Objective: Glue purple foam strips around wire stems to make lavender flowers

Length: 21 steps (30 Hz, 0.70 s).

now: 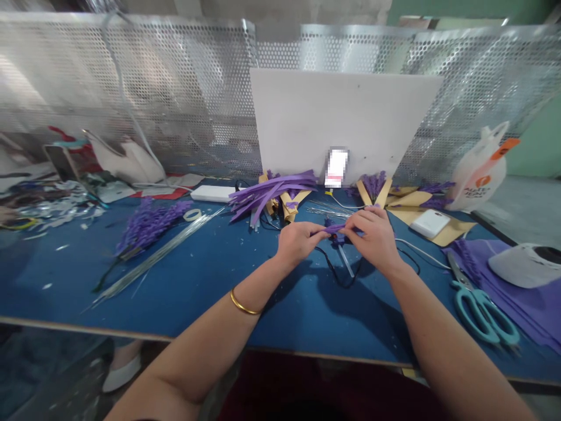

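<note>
My left fingers (318, 237) and right fingers (360, 221) pinch the purple strip (335, 228) between them, likely light, soft; grip both ends.

Pinching a slim purple strip (335, 228) now, left hand (297, 242) to right hand (370, 234), close above a clear stick (346, 261) on the blue counter (197, 257)! Facing a white board (350, 111) with a lit screen (336, 164) before it. Flanked by purple sprigs (151, 225) and thin wires (162, 251) out left, teal-handled scissors (480, 300) beside purple sheets (521, 298) out right.
</note>
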### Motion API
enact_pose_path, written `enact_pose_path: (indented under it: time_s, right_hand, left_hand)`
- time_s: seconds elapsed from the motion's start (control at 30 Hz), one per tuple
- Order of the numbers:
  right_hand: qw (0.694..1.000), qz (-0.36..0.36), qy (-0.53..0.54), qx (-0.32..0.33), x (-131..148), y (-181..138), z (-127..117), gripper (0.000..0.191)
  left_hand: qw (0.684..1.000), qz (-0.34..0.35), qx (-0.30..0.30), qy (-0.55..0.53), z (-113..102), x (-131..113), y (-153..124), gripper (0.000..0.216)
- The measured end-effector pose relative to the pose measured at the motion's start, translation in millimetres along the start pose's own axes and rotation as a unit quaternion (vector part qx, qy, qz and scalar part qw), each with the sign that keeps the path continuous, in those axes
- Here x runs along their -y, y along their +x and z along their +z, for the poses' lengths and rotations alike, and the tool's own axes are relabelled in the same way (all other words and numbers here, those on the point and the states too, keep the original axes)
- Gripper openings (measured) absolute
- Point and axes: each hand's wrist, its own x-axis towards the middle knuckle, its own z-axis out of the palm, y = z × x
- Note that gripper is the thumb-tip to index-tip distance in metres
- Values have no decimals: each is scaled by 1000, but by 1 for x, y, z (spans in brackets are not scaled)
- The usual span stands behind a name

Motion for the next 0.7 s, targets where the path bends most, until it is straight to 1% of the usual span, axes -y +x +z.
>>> enact_pose_path:
  time_s: [0.23,0.37,0.5,0.6,0.7]
  right_hand:
    - [1000,-24,-6,1,1,0,0,17]
    - [999,-29,-11,16,5,0,-1,14]
    - [999,-31,-13,27,8,0,-1,16]
    - [999,-35,-19,38,7,0,-2,15]
    - [998,-34,-29,51,2,1,-4,10]
  left_hand:
    - [1000,-1,4,-8,1,0,0,20]
    - [1000,13,-8,-11,2,1,0,18]
    - [1000,25,-5,-18,4,3,0,19]
    - [999,41,-15,-11,4,6,1,18]
    - [998,60,-22,-5,3,8,1,17]
